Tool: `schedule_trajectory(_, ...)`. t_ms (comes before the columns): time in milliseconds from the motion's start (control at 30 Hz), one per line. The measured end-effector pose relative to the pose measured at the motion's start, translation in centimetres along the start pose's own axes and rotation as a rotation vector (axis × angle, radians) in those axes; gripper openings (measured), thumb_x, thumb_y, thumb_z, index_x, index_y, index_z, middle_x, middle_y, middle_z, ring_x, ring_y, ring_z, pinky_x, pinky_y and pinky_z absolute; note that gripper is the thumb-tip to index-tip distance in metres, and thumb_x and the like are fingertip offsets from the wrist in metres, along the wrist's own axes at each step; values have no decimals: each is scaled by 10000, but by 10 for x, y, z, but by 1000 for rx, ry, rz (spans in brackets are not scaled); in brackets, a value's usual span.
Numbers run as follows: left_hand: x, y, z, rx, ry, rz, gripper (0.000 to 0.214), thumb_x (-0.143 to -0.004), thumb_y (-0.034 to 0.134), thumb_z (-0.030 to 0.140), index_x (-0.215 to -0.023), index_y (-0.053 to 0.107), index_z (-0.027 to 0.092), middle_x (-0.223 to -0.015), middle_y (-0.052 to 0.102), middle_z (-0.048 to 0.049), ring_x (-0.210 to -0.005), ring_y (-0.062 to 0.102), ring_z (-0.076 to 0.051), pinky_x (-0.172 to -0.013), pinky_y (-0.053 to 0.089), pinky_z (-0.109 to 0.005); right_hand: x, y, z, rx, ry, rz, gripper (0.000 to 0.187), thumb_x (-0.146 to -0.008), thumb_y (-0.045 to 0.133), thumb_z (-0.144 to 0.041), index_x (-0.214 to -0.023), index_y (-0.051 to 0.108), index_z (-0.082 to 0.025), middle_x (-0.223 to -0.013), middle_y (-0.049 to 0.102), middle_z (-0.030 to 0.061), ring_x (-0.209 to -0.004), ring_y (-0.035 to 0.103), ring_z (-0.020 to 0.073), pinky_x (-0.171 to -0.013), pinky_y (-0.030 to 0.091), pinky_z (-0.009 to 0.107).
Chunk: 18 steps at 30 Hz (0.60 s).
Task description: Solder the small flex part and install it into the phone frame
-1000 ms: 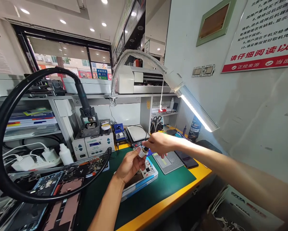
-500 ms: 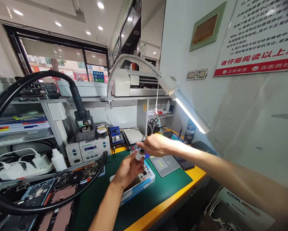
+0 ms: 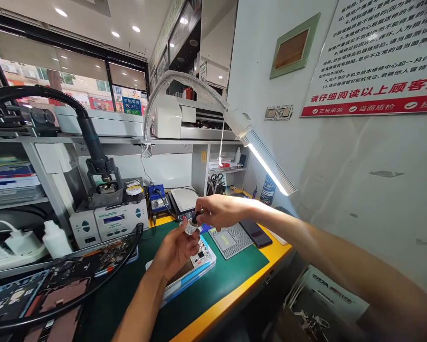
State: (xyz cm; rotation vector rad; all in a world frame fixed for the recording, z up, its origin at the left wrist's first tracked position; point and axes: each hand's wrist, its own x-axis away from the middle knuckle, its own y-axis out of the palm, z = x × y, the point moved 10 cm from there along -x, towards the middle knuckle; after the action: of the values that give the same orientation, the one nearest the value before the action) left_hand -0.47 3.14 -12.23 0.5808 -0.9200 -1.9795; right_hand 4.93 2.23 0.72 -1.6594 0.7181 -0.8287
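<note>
My left hand (image 3: 174, 249) is closed round a small white bottle (image 3: 191, 228), held upright above the green mat (image 3: 231, 278). My right hand (image 3: 216, 211) pinches the bottle's dark cap (image 3: 195, 219) from above. Directly under both hands lies an opened phone (image 3: 190, 267) with its circuit board exposed, resting on a blue and white holder.
A grey mesh pad (image 3: 231, 240) and a dark phone (image 3: 256, 232) lie to the right. A hot-air station (image 3: 108, 218) with a black hose (image 3: 38, 92), a white squeeze bottle (image 3: 55, 240), opened phone frames (image 3: 56, 289) and a lit lamp bar (image 3: 268, 166) surround the yellow-edged bench (image 3: 234, 299).
The view has swung so everything sits further left and lower in the picture. Both hands keep their hold on the small bottle, right fingers still at its cap.
</note>
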Motion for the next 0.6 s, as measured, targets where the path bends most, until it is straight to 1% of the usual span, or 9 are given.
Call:
schedule_trajectory(33,0,0,-1,-3,-11,3,181,-896,719,287,-900,648,120,-727,612,-10,-512,455,-65,-520,448,-215,1,2,-1,1,-13,-26,220,-1009,448,-329,-1124,563,-182,-784,744,38,-580,670,150,-521,407,219)
schedule_trajectory(100,0,-1,-3,-10,-20,19,181,-893,723,288,-893,651,122,-716,617,-12,-510,462,-67,-523,452,-218,2,6,-1,35,-30,-26,199,-1009,433,-295,-1106,543,-160,-768,724,58,-566,641,161,-507,377,238)
schedule_trajectory(200,0,-3,-4,-23,0,47,179,-926,686,309,-928,654,133,-700,607,13,-509,470,-71,-524,453,-218,0,13,-1,106,-47,41,203,-1023,424,-317,-1042,543,-155,-862,700,114,-621,613,193,-525,331,279)
schedule_trajectory(267,-1,-5,-2,-36,27,60,172,-929,684,310,-933,654,140,-691,598,29,-524,492,-80,-525,456,-221,-2,19,0,131,-50,76,245,-1044,387,-347,-1027,549,-166,-871,679,107,-636,595,196,-545,336,288)
schedule_trajectory(367,-2,-7,1,-69,73,78,173,-921,696,311,-918,659,142,-691,602,33,-553,526,-92,-532,465,-229,-3,25,3,143,-48,121,291,-1067,356,-358,-1028,576,-171,-874,648,68,-640,565,173,-580,387,288)
schedule_trajectory(433,-3,-8,2,-98,97,94,189,-912,709,320,-920,672,135,-700,619,23,-557,533,-97,-534,473,-237,-2,28,6,140,-35,148,277,-1062,427,-382,-1048,600,-165,-903,641,43,-655,565,148,-612,445,285)
schedule_trajectory(500,-4,-8,3,-122,111,108,223,-881,746,339,-896,685,126,-692,627,7,-553,528,-103,-530,480,-248,1,29,11,125,1,180,293,-1049,498,-420,-1101,614,-155,-912,646,27,-677,593,136,-639,505,289)
schedule_trajectory(600,-4,-7,1,-137,117,121,271,-807,816,372,-832,692,132,-655,612,0,-535,503,-106,-513,475,-256,6,31,15,105,48,227,312,-1037,549,-423,-1167,626,-150,-950,676,35,-744,656,151,-684,569,317)
